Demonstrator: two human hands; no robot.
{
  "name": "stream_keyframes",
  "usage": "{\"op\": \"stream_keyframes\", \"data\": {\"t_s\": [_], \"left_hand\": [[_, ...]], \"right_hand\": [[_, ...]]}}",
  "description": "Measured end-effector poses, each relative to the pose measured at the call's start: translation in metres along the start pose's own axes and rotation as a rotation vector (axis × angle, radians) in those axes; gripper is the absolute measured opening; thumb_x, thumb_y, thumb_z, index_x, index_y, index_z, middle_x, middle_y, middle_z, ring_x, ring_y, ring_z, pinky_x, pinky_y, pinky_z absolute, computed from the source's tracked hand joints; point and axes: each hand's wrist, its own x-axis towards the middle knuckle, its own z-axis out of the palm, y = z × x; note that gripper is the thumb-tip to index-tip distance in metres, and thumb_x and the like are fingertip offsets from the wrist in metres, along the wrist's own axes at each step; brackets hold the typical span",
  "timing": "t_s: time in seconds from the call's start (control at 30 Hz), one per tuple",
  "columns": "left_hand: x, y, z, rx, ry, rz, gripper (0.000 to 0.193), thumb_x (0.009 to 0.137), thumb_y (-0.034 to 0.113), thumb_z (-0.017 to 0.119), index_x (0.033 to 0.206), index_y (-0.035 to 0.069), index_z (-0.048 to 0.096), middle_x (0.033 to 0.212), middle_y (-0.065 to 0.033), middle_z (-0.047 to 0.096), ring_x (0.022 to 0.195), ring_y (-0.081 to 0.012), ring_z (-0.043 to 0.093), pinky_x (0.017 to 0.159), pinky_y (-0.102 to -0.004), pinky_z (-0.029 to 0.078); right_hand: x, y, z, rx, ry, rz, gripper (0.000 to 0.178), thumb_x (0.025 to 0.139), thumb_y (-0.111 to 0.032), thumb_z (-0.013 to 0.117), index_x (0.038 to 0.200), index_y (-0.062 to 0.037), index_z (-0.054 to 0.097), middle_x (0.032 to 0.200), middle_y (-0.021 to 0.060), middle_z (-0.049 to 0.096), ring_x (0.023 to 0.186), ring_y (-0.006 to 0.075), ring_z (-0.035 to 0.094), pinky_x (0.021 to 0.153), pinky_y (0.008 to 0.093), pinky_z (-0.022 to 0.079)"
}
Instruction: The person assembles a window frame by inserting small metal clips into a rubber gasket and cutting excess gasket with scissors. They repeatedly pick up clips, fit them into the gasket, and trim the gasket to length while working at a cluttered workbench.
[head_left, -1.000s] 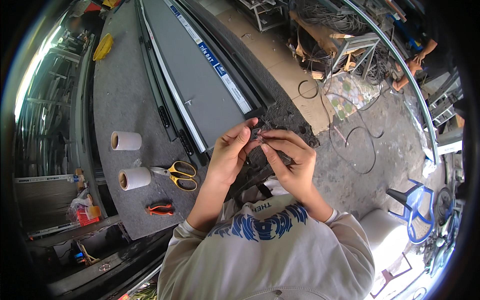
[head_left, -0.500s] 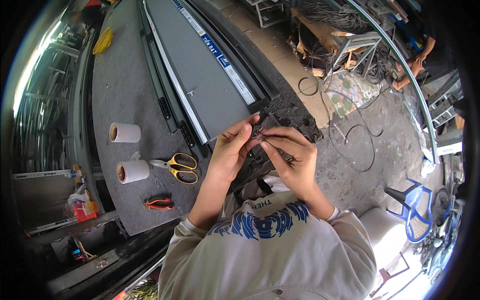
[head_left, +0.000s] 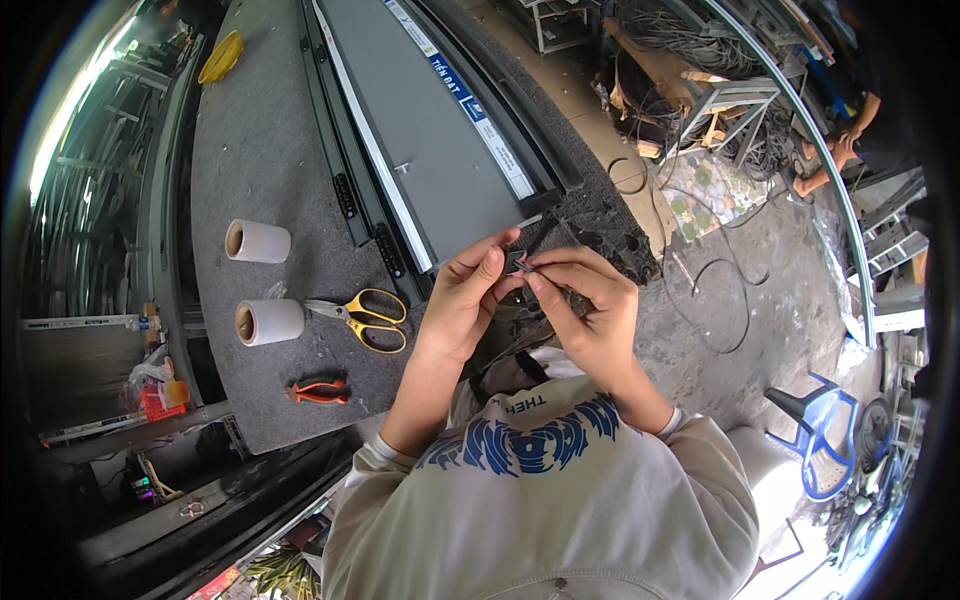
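Close together at the near end of a grey framed panel (head_left: 420,140), both my hands are closed on a small dark piece (head_left: 514,262). My left hand (head_left: 462,300) holds it between thumb and fingers. The fingertips of my right hand (head_left: 592,305) pinch at its right side, by a thin bit too small to name. To the left on the carpeted table (head_left: 240,390) lie yellow-handled scissors (head_left: 372,320), orange-red pliers (head_left: 318,391) and two rolls of whitish film, one farther (head_left: 262,242) and one nearer (head_left: 274,322).
Long dark profiles (head_left: 335,160) flank the panel. A yellow coil (head_left: 221,57) lies at the table's far left. On the right, black cable (head_left: 735,270) loops over the floor near a blue plastic chair (head_left: 822,440). Another person's hands (head_left: 835,155) show at the far right.
The view has shifted slightly, so the table and panel sit a little farther right. My right fingertips have moved slightly right, and more of the dark piece shows between my hands.
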Motion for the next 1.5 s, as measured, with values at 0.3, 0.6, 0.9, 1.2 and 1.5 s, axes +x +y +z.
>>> {"op": "stream_keyframes", "data": {"t_s": [0.3, 0.6, 0.9, 1.2, 1.5], "left_hand": [[-0.001, -0.002, -0.004, 0.098, -0.062, 0.143, 0.035, 0.089, 0.012, 0.071, 0.121, 0.001, 0.064, 0.113, -0.0082, 0.067, 0.096, -0.0137, 0.064, 0.084, -0.0271, 0.055], [0.003, -0.004, -0.008, 0.280, -0.186, 0.252, 0.038, 0.079, 0.005, 0.078, 0.114, -0.003, 0.068, 0.097, -0.0065, 0.069, 0.090, -0.0128, 0.063, 0.083, -0.0259, 0.051], [0.002, -0.015, -0.012, 0.171, -0.137, 0.211, 0.012, 0.081, 0.008, 0.077, 0.087, 0.000, 0.072, 0.093, -0.0085, 0.067, 0.089, -0.0150, 0.061, 0.079, -0.0275, 0.048], [-0.006, 0.007, 0.014, 0.959, 0.075, 0.661, 0.011, 0.074, 0.004, 0.079, 0.085, 0.003, 0.076, 0.083, -0.0077, 0.069, 0.078, -0.0171, 0.066, 0.071, -0.0288, 0.050], [-0.003, 0.016, 0.004, 0.885, 0.001, 0.635, 0.011, 0.077, 0.009, 0.078, 0.081, 0.001, 0.072, 0.107, -0.0095, 0.065, 0.085, -0.0153, 0.061, 0.080, -0.0299, 0.048]], "right_hand": [[-0.002, 0.002, 0.003, -0.031, -0.038, 0.031, 0.008, 0.080, 0.003, 0.072, 0.088, 0.0034, 0.071, 0.093, 0.0122, 0.069, 0.079, 0.0200, 0.067, 0.071, 0.0280, 0.053], [-0.007, 0.015, 0.001, -0.025, -0.066, 0.062, 0.011, 0.077, 0.001, 0.076, 0.085, 0.0043, 0.068, 0.090, 0.0113, 0.067, 0.075, 0.0181, 0.065, 0.066, 0.0270, 0.052], [-0.010, 0.024, -0.001, 0.002, -0.124, 0.110, 0.008, 0.078, 0.001, 0.076, 0.083, 0.0034, 0.070, 0.087, 0.0099, 0.067, 0.074, 0.0152, 0.064, 0.065, 0.0255, 0.051], [-0.006, 0.042, 0.005, 1.059, -0.544, 0.559, 0.054, 0.098, -0.031, 0.058, 0.136, 0.0038, 0.042, 0.107, 0.0104, 0.060, 0.089, 0.0174, 0.065, 0.074, 0.0295, 0.053], [0.005, 0.042, 0.002, 1.032, -0.511, 0.642, 0.044, 0.100, -0.043, 0.052, 0.119, -0.0026, 0.054, 0.093, 0.0071, 0.062, 0.077, 0.0135, 0.057, 0.066, 0.0232, 0.042]]}}
